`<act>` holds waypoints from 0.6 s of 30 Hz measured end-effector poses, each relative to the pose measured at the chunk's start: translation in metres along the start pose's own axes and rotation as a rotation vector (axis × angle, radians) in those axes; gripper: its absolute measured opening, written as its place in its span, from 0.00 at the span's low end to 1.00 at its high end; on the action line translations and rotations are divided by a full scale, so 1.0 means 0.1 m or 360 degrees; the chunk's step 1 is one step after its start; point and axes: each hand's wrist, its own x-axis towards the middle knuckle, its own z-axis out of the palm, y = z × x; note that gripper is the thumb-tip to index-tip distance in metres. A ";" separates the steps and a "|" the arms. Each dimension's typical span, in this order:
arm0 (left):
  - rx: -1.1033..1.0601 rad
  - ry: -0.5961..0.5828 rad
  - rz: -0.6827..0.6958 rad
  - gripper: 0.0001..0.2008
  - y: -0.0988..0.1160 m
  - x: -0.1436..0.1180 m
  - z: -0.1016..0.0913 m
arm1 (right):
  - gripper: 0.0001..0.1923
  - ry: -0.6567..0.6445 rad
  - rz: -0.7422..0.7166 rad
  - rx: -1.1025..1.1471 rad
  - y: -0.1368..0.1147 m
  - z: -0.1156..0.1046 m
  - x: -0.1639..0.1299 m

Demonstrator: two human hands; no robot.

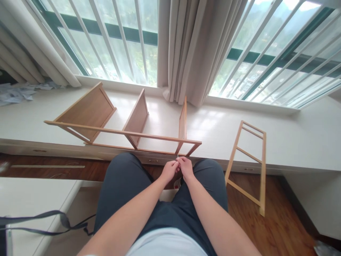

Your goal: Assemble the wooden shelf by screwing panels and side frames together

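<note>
Between the knees, left hand (169, 170) and right hand (185, 167) meet, each grip pinching a small white piece (177, 160), probably light and easily dropped; just beyond stands the stiff wooden shelf frame (125, 133).

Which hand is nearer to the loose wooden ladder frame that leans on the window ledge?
The right hand is nearer: the ladder frame leans on its outer side. The left hand sits just beyond the right, fingertips meeting, so slightly farther.
</note>
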 end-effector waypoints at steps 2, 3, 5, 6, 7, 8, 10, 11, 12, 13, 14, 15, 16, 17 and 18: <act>-0.0019 0.0019 0.0185 0.18 0.20 -0.10 -0.01 | 0.15 -0.0026 -0.0068 0.0145 -0.19 0.01 -0.11; -0.0062 0.0024 0.0250 0.19 0.31 -0.15 -0.01 | 0.16 -0.0049 -0.0096 0.0236 -0.30 0.01 -0.18; -0.0179 0.0022 0.0319 0.19 0.55 -0.27 0.00 | 0.16 -0.0113 -0.0139 0.0363 -0.53 0.03 -0.31; -0.0232 0.0026 0.0340 0.20 0.67 -0.33 0.00 | 0.16 -0.0117 -0.0161 0.0394 -0.64 0.04 -0.37; -0.0263 0.0041 0.0356 0.20 0.78 -0.38 0.01 | 0.16 -0.0116 -0.0175 0.0411 -0.75 0.05 -0.42; -0.0272 0.0062 0.0366 0.20 0.87 -0.42 0.01 | 0.16 -0.0094 -0.0187 0.0423 -0.85 0.06 -0.46; -0.0273 0.0100 0.0386 0.20 1.00 -0.47 0.02 | 0.17 -0.0061 -0.0200 0.0455 -1.00 0.07 -0.51; -0.0265 0.0113 0.0398 0.20 1.04 -0.47 0.02 | 0.17 -0.0048 -0.0205 0.0467 -1.04 0.07 -0.51; -0.0254 0.0125 0.0409 0.20 1.06 -0.47 0.02 | 0.17 -0.0037 -0.0208 0.0477 -1.08 0.07 -0.51; -0.0239 0.0138 0.0417 0.20 1.07 -0.46 0.02 | 0.17 -0.0022 -0.0210 0.0483 -1.09 0.06 -0.51; -0.0223 0.0153 0.0421 0.20 1.08 -0.44 0.03 | 0.17 -0.0003 -0.0211 0.0484 -1.10 0.06 -0.49; -0.0210 0.0166 0.0420 0.20 1.07 -0.43 0.04 | 0.16 0.0016 -0.0210 0.0482 -1.09 0.05 -0.48; -0.0206 0.0178 0.0417 0.20 1.07 -0.42 0.05 | 0.16 0.0030 -0.0208 0.0481 -1.09 0.04 -0.47; -0.0207 0.0187 0.0415 0.20 1.06 -0.41 0.06 | 0.16 0.0036 -0.0208 0.0479 -1.08 0.03 -0.46; -0.0212 0.0191 0.0415 0.20 1.07 -0.41 0.07 | 0.16 0.0035 -0.0209 0.0473 -1.07 0.02 -0.45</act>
